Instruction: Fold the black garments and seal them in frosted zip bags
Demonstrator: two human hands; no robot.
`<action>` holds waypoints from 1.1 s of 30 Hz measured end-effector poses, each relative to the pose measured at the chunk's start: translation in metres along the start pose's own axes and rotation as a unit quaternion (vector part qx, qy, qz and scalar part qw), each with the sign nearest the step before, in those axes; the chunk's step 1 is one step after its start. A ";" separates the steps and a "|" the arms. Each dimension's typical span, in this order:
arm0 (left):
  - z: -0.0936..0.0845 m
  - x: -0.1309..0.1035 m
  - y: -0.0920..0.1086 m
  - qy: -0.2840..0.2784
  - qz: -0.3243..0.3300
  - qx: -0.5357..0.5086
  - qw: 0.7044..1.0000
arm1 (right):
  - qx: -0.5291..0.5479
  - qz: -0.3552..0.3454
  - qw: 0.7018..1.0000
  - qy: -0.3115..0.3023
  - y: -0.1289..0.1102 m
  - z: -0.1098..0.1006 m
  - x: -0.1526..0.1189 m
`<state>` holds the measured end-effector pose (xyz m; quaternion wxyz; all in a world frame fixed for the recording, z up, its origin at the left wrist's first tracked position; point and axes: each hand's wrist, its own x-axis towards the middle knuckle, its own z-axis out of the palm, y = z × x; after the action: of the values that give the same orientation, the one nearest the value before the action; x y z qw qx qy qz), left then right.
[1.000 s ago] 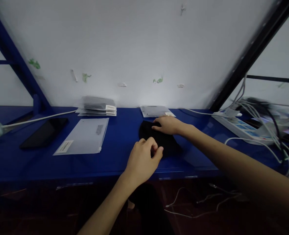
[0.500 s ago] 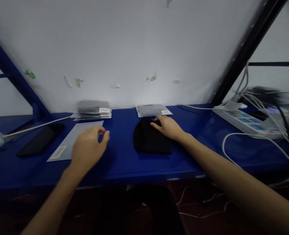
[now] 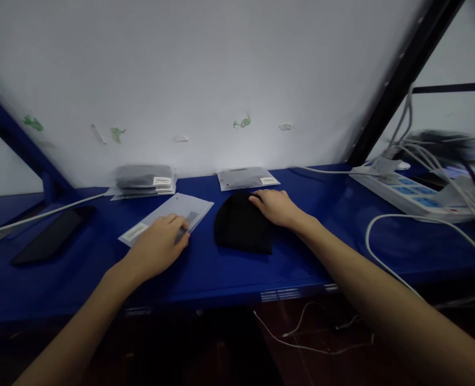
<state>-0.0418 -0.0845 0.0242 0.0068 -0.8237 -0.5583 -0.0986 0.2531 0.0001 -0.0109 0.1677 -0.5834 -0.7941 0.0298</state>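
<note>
A black cap, soft like a beanie [image 3: 241, 225], lies flat on the blue table with its rounded side to the left. My right hand [image 3: 275, 206] is closed over its upper right edge, thumb lying across the fabric. To the left, a frosted plastic bag [image 3: 181, 206] with a white label sits at a slant on the tabletop. Over its near edge my left hand [image 3: 161, 241] has curled fingers, gripping the bag near its right part; the fingertips are partly hidden.
Behind, against the white wall, are a stack of labelled bags [image 3: 143, 179] and a single packed bag [image 3: 245, 178]. A black phone [image 3: 54, 233] lies at left. At right stand a power strip [image 3: 414, 195] and tangled white cables [image 3: 386, 215]. The blue table's front edge [image 3: 221, 297] runs close below.
My left hand has come down onto the frosted bag, which has turned and shifted right toward the cap. My right hand stays on the cap. The camera view has moved slightly.
</note>
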 end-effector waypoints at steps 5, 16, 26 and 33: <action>0.008 0.035 -0.001 0.013 0.061 -0.034 0.997 | -0.053 0.011 0.998 -0.016 0.002 -0.003 -0.003; 0.020 0.042 -0.019 0.052 0.032 -0.159 0.985 | 0.006 -0.033 0.998 -0.050 0.013 -0.023 -0.012; 0.027 0.044 -0.020 0.058 0.007 -0.232 0.971 | -0.008 -0.188 0.975 0.119 -0.026 -0.028 -0.014; 0.025 0.044 -0.020 0.063 -0.010 -0.259 0.964 | -0.087 -0.282 0.937 0.186 -0.095 -0.007 -0.004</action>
<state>-0.0404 -0.0333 0.0050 -0.1724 -0.7836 -0.5208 -0.2915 0.1695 -0.0347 0.0179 0.2623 -0.3432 -0.8802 -0.1969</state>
